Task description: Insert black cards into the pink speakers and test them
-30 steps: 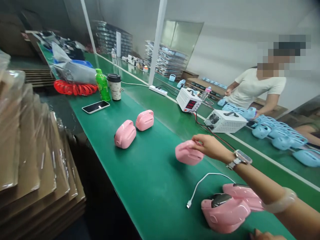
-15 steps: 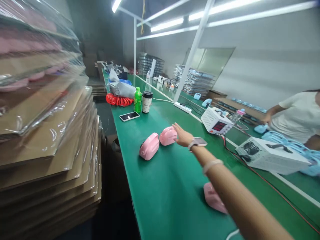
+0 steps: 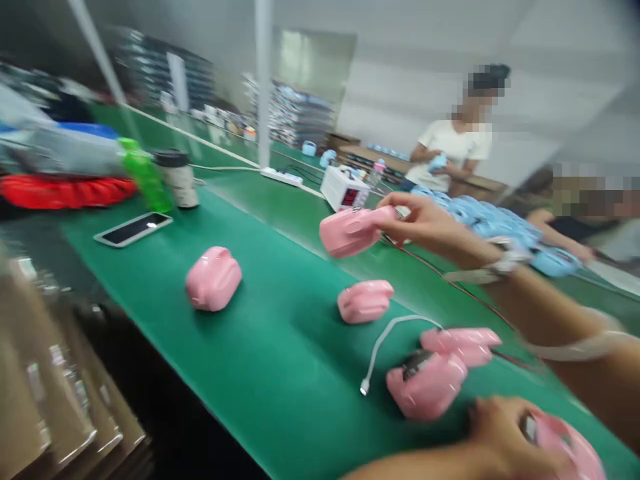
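My right hand (image 3: pixel 425 223), with a watch on its wrist, pinches one end of a rounded pink plastic housing (image 3: pixel 350 232), held above the table. At the lower right my left hand (image 3: pixel 505 427), blurred, is closed round another pink housing (image 3: pixel 575 443), which has an opening and something dark in it. Between the hands, on the table, lie a pink housing (image 3: pixel 366 301), a ridged pink one (image 3: pixel 460 345) and one with a dark part showing (image 3: pixel 430 387). A further pink housing (image 3: pixel 214 279) sits apart to the left. A white cable (image 3: pixel 383 340) curves beside them.
On the green table (image 3: pixel 280 400) stand a phone (image 3: pixel 134 230), a green bottle (image 3: pixel 145 177), a lidded cup (image 3: pixel 177 179) and a power supply (image 3: pixel 345 189). Stacked cardboard (image 3: pixel 50 373) borders the left edge. Two people work beyond blue parts (image 3: pixel 480 217).
The view has swung right. My right hand has a pink housing raised off the table. My left hand has come into view, holding another housing.
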Available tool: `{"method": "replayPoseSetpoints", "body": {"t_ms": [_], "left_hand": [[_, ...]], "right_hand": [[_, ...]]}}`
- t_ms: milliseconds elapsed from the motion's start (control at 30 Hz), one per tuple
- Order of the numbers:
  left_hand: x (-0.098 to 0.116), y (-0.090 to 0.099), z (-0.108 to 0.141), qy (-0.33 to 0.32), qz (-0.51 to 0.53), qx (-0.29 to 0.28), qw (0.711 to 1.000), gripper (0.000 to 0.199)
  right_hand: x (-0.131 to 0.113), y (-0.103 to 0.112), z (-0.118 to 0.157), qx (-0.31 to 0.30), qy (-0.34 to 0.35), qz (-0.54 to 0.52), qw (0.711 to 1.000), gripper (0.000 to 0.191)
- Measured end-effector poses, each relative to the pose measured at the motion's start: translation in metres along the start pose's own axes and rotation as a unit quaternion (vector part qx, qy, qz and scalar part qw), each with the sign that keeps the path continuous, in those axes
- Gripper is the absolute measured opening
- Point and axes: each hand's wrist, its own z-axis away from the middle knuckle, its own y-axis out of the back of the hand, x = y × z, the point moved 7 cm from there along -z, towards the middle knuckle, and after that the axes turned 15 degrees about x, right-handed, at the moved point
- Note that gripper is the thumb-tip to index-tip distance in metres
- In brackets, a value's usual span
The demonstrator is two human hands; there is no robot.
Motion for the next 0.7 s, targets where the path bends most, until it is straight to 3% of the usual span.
{"method": "replayPoseSetpoints", "body": {"t_ms": [67, 133, 200, 300, 400, 533, 600, 700], "left_hand": [[-0.001, -0.002, 0.002, -0.003, -0.031, 0.02, 0.999, 0.056], [0.006, 0.002, 0.002, -0.032, -0.043, 0.034, 0.998, 0.054], [0.011, 0.004, 0.002, -0.045, -0.05, 0.029, 0.997, 0.055], [0.014, 0.004, 0.004, -0.051, -0.061, 0.021, 0.997, 0.059], [0.015, 0.003, 0.007, -0.055, -0.072, 0.02, 0.996, 0.056], [0.014, 0.003, 0.008, -0.058, -0.081, 0.027, 0.995, 0.054], [0.012, 0.0, 0.008, -0.056, -0.084, 0.023, 0.995, 0.056], [0.011, -0.007, 0.01, -0.053, -0.089, 0.016, 0.994, 0.057]], "right_hand": [[0.007, 0.074, 0.037, 0.053, -0.005, 0.099, 0.994, 0.038], [0.021, 0.133, 0.079, 0.091, -0.007, 0.223, 0.97, 0.035], [0.048, 0.176, 0.122, 0.105, -0.033, 0.331, 0.937, 0.034], [0.104, 0.219, 0.184, 0.126, -0.124, 0.419, 0.891, 0.028], [0.162, 0.238, 0.239, 0.137, -0.224, 0.416, 0.87, 0.018], [0.223, 0.224, 0.294, 0.117, -0.356, 0.291, 0.88, 0.021], [0.235, 0.211, 0.305, 0.121, -0.375, 0.241, 0.887, 0.021], [0.233, 0.2, 0.308, 0.169, -0.374, 0.216, 0.886, 0.014]]}}
